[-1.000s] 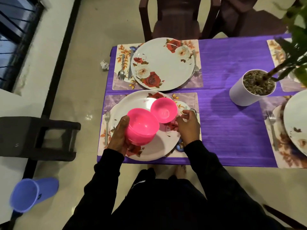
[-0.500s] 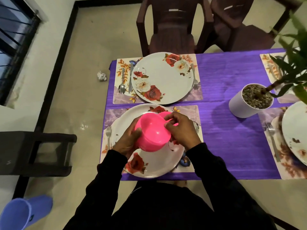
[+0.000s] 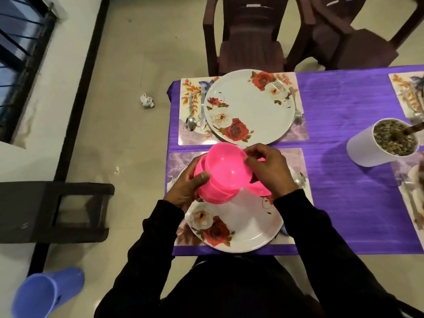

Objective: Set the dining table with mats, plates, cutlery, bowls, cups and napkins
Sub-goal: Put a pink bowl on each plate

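Two hands work a nested stack of pink bowls (image 3: 220, 180) held above the near plate (image 3: 238, 228). The left hand (image 3: 185, 189) cups the stack from below and the side, thumb curled over its wall. The right hand (image 3: 268, 168) pinches the rim of the top bowl with bent fingertips; another pink bowl (image 3: 259, 189) shows under that wrist, apparently on the plate.

Risk: if the bowls are stuck together, a hard tug could free more than one at once and drop a bowl onto the plate, or knock the fork (image 3: 174, 180) beside it. Smooth plastic may also slip from a rim pinch.

Orientation: the stack is tilted, mouths open up and toward the camera, its axis leaning toward the person. The far plate (image 3: 250, 106) has no bowl yet.
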